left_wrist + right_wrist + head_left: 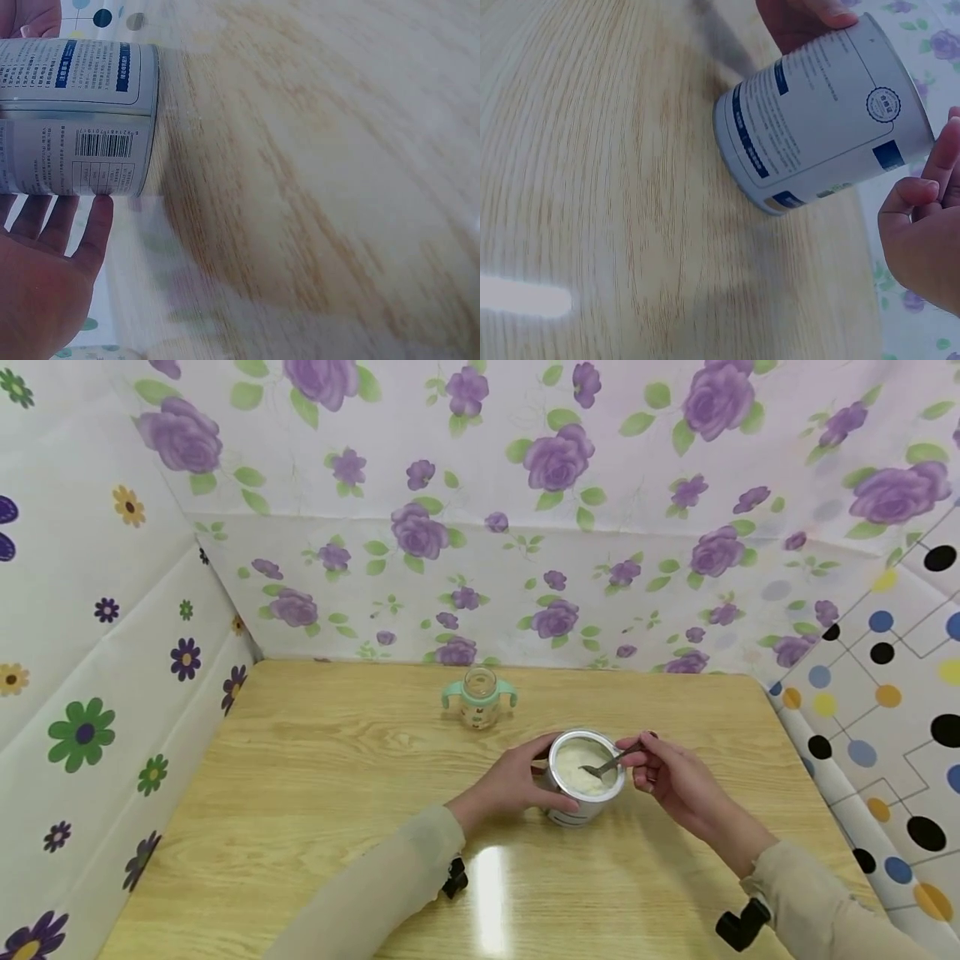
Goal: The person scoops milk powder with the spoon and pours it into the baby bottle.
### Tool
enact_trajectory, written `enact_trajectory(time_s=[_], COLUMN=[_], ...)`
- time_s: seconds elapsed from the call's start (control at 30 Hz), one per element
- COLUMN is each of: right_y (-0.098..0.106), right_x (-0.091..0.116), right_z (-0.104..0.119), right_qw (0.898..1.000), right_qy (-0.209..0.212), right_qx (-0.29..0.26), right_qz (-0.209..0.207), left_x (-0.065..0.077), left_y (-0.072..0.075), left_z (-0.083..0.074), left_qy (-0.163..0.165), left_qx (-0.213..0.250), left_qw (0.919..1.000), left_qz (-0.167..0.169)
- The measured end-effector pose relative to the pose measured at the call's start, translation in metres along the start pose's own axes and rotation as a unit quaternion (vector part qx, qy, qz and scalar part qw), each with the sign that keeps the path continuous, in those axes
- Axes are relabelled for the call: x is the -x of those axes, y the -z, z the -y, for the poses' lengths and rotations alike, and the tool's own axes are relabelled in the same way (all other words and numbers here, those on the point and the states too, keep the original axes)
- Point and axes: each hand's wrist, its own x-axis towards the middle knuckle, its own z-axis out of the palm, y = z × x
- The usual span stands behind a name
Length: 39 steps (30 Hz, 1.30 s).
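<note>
Your left hand [516, 782] grips the can [572, 817]; your right hand [684, 787] pinches a utensil [617, 761]. Head view alone shows the far bottle [480, 702]; left wrist view alone, the barcode [103, 145].

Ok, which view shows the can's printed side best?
Right wrist: the can appears large, its side visible base to rim. Left wrist shows a barcode, but the frame edge cuts the can off; head shows mostly its open top.
</note>
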Motion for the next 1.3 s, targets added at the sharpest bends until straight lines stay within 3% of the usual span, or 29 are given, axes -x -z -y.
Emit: enact_trajectory(time_s=[0.37,0.63,0.87,1.3], right_y=[0.0005,0.0000,0.0010,0.0030], right_x=[-0.0004,-0.0016,-0.0015,-0.0005], right_z=[0.0016,0.0012,-0.0025,-0.0057], right_qw=[0.990,0.988,0.984,0.977], right_qy=[-0.019,-0.014,0.001,0.022], right_qx=[-0.142,-0.156,-0.177,-0.213], right_qz=[0.001,-0.010,0.011,0.014], left_x=[-0.0003,-0.0003,-0.0002,-0.0010], left_y=[-0.0006,-0.0008,0.0004,-0.0006], left_z=[-0.0009,0.0018,0.0014,0.0026], left_qy=[-0.002,-0.005,-0.010,0.002], left_qx=[0.017,0.007,0.003,-0.001], left_qw=[0.9999,1.0000,0.9999,1.0000], left_qz=[-0.001,0.002,0.002,-0.002])
